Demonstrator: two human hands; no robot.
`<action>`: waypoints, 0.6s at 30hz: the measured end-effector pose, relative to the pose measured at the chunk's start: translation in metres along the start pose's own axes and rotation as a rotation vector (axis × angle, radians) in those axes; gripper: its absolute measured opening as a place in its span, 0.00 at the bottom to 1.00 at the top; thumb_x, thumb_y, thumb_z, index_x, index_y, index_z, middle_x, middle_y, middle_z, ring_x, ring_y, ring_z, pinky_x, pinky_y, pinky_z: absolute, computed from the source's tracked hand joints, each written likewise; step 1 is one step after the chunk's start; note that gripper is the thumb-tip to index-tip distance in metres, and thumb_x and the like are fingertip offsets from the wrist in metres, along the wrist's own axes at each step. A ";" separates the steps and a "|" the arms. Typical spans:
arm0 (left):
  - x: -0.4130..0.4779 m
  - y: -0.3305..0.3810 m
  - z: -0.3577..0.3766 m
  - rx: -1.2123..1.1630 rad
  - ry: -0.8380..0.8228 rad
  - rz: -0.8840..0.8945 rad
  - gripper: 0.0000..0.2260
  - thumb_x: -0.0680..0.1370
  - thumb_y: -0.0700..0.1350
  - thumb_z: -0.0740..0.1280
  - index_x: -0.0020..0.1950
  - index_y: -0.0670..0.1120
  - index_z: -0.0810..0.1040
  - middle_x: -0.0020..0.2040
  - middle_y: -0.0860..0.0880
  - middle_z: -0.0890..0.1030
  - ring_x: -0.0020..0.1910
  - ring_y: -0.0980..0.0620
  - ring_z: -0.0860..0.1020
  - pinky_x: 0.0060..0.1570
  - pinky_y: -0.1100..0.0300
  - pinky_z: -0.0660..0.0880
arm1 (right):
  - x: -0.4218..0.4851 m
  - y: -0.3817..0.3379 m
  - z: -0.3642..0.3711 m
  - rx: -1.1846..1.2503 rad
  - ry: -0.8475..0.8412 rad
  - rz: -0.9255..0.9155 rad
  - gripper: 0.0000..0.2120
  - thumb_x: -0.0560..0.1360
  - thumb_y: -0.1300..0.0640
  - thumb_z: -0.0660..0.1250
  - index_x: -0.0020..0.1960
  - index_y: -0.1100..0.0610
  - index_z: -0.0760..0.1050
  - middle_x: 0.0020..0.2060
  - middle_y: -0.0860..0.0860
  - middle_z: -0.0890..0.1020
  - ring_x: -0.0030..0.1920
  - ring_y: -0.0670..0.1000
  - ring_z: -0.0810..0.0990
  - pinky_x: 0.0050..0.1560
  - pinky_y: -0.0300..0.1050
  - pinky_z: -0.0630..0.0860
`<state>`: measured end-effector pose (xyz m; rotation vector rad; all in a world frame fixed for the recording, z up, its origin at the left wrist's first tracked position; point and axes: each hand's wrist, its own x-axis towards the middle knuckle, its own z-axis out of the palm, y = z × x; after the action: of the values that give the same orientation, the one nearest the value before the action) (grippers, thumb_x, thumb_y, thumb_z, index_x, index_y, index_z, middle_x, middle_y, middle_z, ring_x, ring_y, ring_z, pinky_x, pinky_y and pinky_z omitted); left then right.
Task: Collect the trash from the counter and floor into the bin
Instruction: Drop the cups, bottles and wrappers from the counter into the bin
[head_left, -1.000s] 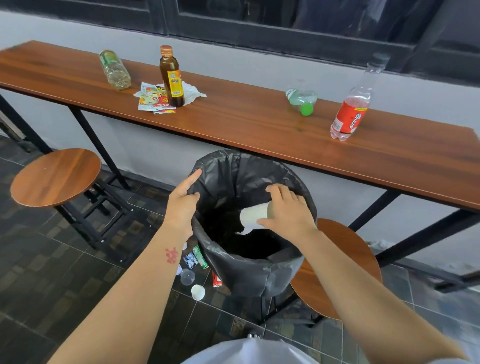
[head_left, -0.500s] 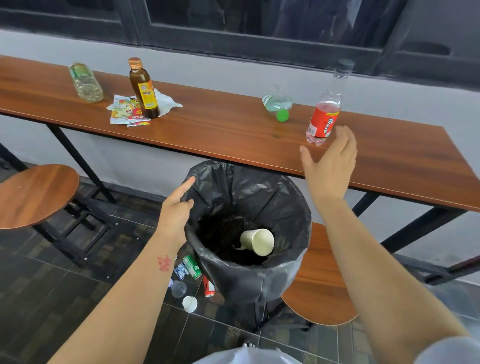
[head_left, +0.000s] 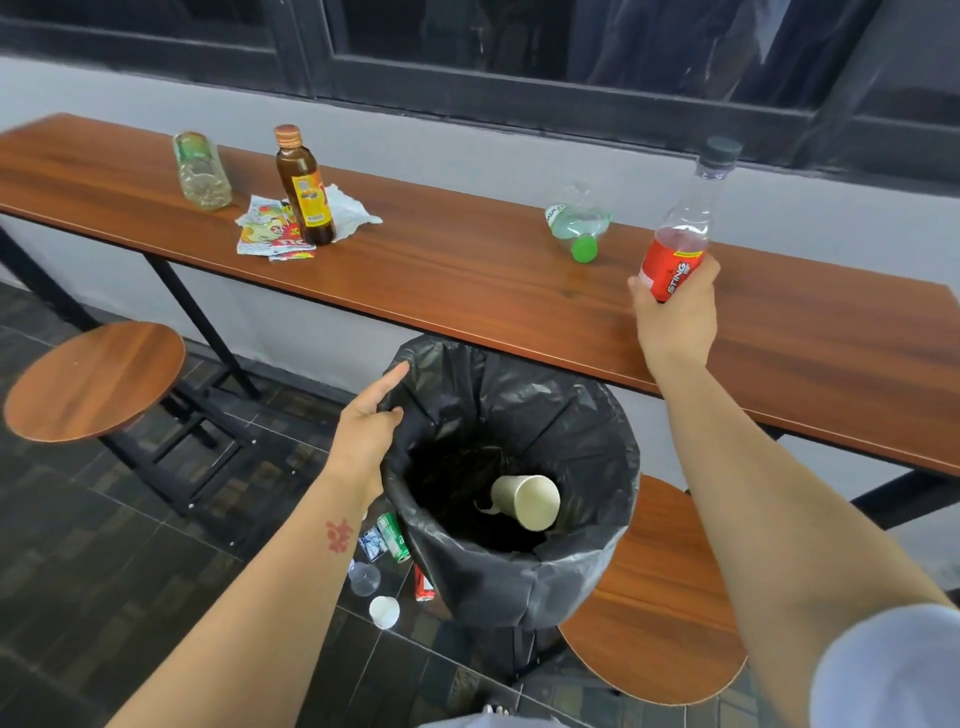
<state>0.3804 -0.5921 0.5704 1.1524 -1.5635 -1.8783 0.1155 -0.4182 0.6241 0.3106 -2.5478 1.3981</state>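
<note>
At the counter (head_left: 467, 280), left fingers (head_left: 387, 379) pinch the bin (head_left: 597, 571); right fingers (head_left: 638, 297) grip the bottle (head_left: 675, 260), hiding its base.

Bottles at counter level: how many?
4: a clear bottle lying at the left, a brown bottle upright by the wrappers, a green-capped bottle lying in the middle, and a red-labelled bottle gripped by the right hand. None appears hidden.

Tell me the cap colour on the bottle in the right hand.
Dark, almost black cap; the head view shows it.
</note>
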 end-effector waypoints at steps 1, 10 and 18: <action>0.000 0.001 0.001 0.014 0.007 -0.004 0.26 0.81 0.31 0.57 0.61 0.62 0.80 0.71 0.55 0.72 0.71 0.48 0.69 0.67 0.47 0.70 | 0.000 0.000 -0.001 0.006 0.004 -0.001 0.29 0.74 0.48 0.71 0.68 0.58 0.63 0.60 0.55 0.76 0.59 0.56 0.77 0.56 0.49 0.72; -0.010 0.012 -0.005 0.006 -0.012 0.010 0.25 0.81 0.30 0.57 0.66 0.57 0.78 0.72 0.54 0.72 0.69 0.52 0.70 0.57 0.64 0.72 | -0.076 -0.024 -0.014 0.114 -0.169 -0.269 0.28 0.72 0.45 0.71 0.65 0.56 0.65 0.55 0.51 0.75 0.53 0.52 0.77 0.50 0.49 0.77; -0.021 0.011 -0.022 0.028 0.001 0.007 0.26 0.80 0.31 0.59 0.64 0.61 0.79 0.67 0.58 0.74 0.50 0.61 0.76 0.52 0.64 0.73 | -0.159 -0.011 0.004 -0.260 -0.735 -0.442 0.32 0.73 0.40 0.69 0.70 0.48 0.60 0.61 0.48 0.75 0.56 0.50 0.78 0.52 0.42 0.75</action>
<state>0.4082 -0.5923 0.5872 1.1584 -1.5964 -1.8570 0.2701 -0.4146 0.5844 1.4577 -2.8673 0.8661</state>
